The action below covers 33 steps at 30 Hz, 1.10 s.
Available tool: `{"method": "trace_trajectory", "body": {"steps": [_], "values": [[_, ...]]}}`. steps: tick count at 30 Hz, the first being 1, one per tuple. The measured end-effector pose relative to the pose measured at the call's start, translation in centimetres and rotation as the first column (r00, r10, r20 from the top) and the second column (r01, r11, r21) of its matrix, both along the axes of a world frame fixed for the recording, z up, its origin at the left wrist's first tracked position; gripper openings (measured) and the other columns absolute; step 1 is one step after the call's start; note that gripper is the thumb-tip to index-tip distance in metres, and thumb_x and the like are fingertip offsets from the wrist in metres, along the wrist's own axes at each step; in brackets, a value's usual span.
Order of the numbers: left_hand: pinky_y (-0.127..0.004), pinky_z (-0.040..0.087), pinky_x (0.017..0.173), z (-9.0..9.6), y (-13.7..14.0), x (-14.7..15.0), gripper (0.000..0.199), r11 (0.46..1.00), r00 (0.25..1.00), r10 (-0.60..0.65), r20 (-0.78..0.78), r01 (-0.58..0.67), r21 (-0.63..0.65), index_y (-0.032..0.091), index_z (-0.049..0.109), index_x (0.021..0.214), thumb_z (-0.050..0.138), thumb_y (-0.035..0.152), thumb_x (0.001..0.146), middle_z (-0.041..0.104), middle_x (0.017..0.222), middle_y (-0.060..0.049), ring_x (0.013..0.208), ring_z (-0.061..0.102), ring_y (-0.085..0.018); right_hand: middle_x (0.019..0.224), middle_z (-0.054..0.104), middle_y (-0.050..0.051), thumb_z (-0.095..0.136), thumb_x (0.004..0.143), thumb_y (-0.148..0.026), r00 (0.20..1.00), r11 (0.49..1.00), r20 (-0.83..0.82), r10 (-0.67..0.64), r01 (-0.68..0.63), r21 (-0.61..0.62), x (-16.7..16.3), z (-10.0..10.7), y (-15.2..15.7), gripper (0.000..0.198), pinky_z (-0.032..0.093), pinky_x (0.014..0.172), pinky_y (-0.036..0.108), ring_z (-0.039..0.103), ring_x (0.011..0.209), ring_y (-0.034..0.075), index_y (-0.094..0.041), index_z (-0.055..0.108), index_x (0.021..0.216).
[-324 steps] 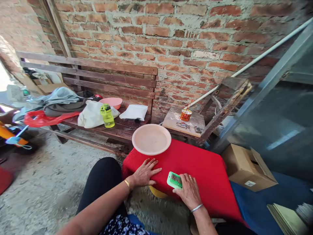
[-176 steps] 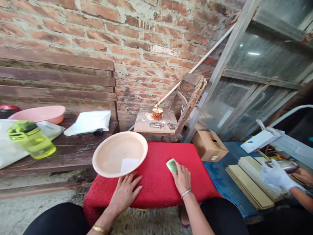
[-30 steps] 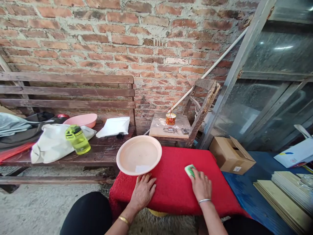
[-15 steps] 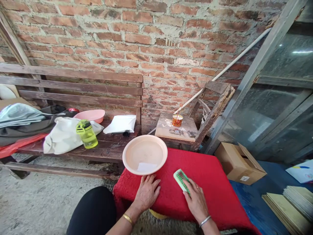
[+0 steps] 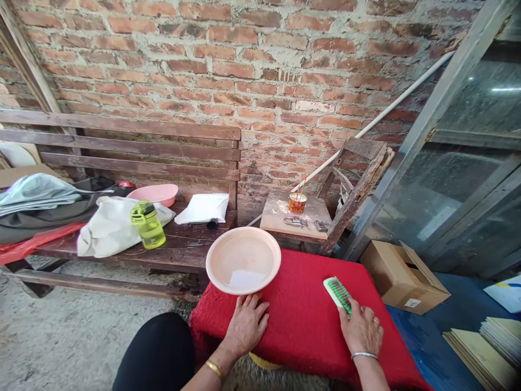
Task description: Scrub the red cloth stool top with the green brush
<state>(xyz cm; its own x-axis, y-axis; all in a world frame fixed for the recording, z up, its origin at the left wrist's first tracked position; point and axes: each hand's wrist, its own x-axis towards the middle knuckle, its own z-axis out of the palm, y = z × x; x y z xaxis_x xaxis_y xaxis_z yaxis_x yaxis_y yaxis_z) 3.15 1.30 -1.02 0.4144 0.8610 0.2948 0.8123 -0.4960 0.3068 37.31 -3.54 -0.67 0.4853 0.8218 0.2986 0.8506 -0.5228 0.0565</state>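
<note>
A pale green brush [image 5: 337, 294] with green bristles is gripped at its near end by my right hand [image 5: 361, 327]. It lies at the right side of a red cloth [image 5: 301, 331], with the bristles showing upward. My left hand [image 5: 246, 323] rests flat on the cloth, fingers spread, just in front of a pale pink basin [image 5: 243, 233]. The fingertips are close to the basin's near rim; whether they touch it I cannot tell. The basin appears to hold water, and a white rectangular piece [image 5: 246, 279] lies inside near the front.
A wooden bench [image 5: 183, 244] on the left bears a green bottle [image 5: 148, 225], a pink bowl [image 5: 157, 194] and white bags. Behind the cloth, a wooden chair [image 5: 268, 217] carries a patterned cup [image 5: 297, 203] and padlocks. A cardboard box [image 5: 401, 285] stands right, near stacked boards [image 5: 472, 353].
My right hand has moved to the right across the red cloth with the brush. My left hand stays in front of the basin. The view has shifted slightly.
</note>
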Motion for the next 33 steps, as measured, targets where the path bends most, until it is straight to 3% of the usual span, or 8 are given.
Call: {"method": "trace_trajectory", "body": {"steps": [4,8,13,16,20,26,29,33], "values": [[-0.049,0.032,0.110,-0.1,0.0,0.0,0.028,1.000,1.000,0.005,-0.010,-0.005,0.013,0.034,0.068,0.119,0.058,0.033,0.093,0.061,0.131,-0.004,0.123,0.054,-0.025,0.118,0.064,0.017,0.044,0.098,-0.036,0.994,0.996,-0.062,0.092,-0.091,0.017,-1.5,-0.1,0.2,0.039,0.047,0.078,0.037,0.064,0.099,0.027,-0.016,0.061,0.127],[-0.048,0.032,0.110,-0.2,0.0,-0.1,0.029,1.000,1.000,0.001,-0.010,-0.001,0.023,0.034,0.068,0.120,0.057,0.033,0.093,0.061,0.131,-0.004,0.123,0.054,-0.025,0.117,0.065,0.012,0.043,0.098,-0.033,0.965,0.966,-0.062,0.256,-0.254,0.040,-4.6,-0.5,0.2,0.037,0.048,0.080,0.037,0.064,0.096,0.026,-0.028,0.062,0.130],[-0.049,0.032,0.111,-0.1,0.0,-0.1,0.028,1.000,1.000,-0.006,-0.001,0.006,0.016,0.034,0.068,0.119,0.057,0.033,0.093,0.061,0.131,-0.003,0.123,0.053,-0.025,0.119,0.064,0.008,0.044,0.098,-0.036,0.845,0.837,-0.007,0.534,-0.528,0.143,-9.4,-1.8,-0.3,0.036,0.048,0.088,0.039,0.062,0.099,0.025,-0.039,0.064,0.129],[-0.049,0.031,0.111,-0.1,0.0,-0.2,0.027,0.999,1.000,-0.010,0.001,0.010,0.032,0.034,0.068,0.119,0.056,0.034,0.094,0.061,0.130,-0.003,0.122,0.053,-0.024,0.117,0.064,0.007,0.045,0.098,-0.038,0.799,0.785,-0.014,0.601,-0.586,0.199,-10.4,-2.1,0.1,0.037,0.048,0.086,0.039,0.062,0.097,0.024,-0.039,0.061,0.132],[-0.049,0.031,0.111,-0.1,0.0,-0.1,0.028,1.000,1.000,-0.006,-0.009,0.006,0.026,0.033,0.068,0.119,0.056,0.033,0.094,0.061,0.131,-0.004,0.123,0.053,-0.025,0.113,0.065,0.008,0.039,0.099,-0.032,0.848,0.842,-0.058,0.527,-0.512,0.171,-8.3,-1.7,1.3,0.039,0.048,0.085,0.038,0.063,0.094,0.023,-0.035,0.064,0.129],[-0.048,0.032,0.110,0.2,-0.1,-0.1,0.028,1.000,1.000,-0.003,-0.010,0.003,0.016,0.033,0.067,0.119,0.056,0.034,0.093,0.061,0.131,-0.004,0.123,0.053,-0.025,0.099,0.066,0.013,0.027,0.099,-0.032,0.958,0.956,-0.045,0.282,-0.277,0.097,-2.8,-0.3,1.4,0.048,0.047,0.072,0.040,0.065,0.082,0.027,-0.023,0.067,0.124],[-0.048,0.032,0.110,0.2,-0.1,-0.1,0.028,1.000,1.000,-0.010,0.001,0.010,0.004,0.032,0.068,0.119,0.056,0.033,0.093,0.061,0.131,-0.005,0.123,0.053,-0.025,0.094,0.065,0.016,0.024,0.099,-0.034,0.970,0.965,-0.045,0.240,-0.233,0.116,-1.7,0.0,0.9,0.052,0.046,0.065,0.042,0.064,0.077,0.030,-0.017,0.068,0.120],[-0.050,0.032,0.111,0.2,-0.1,-0.2,0.029,1.000,1.000,-0.013,0.007,0.013,-0.006,0.032,0.067,0.120,0.056,0.033,0.093,0.061,0.132,-0.005,0.124,0.053,-0.026,0.094,0.065,0.013,0.029,0.099,-0.031,0.944,0.938,-0.066,0.325,-0.313,0.147,-3.6,-0.3,0.7,0.045,0.048,0.072,0.041,0.064,0.081,0.028,-0.019,0.069,0.116]]}}
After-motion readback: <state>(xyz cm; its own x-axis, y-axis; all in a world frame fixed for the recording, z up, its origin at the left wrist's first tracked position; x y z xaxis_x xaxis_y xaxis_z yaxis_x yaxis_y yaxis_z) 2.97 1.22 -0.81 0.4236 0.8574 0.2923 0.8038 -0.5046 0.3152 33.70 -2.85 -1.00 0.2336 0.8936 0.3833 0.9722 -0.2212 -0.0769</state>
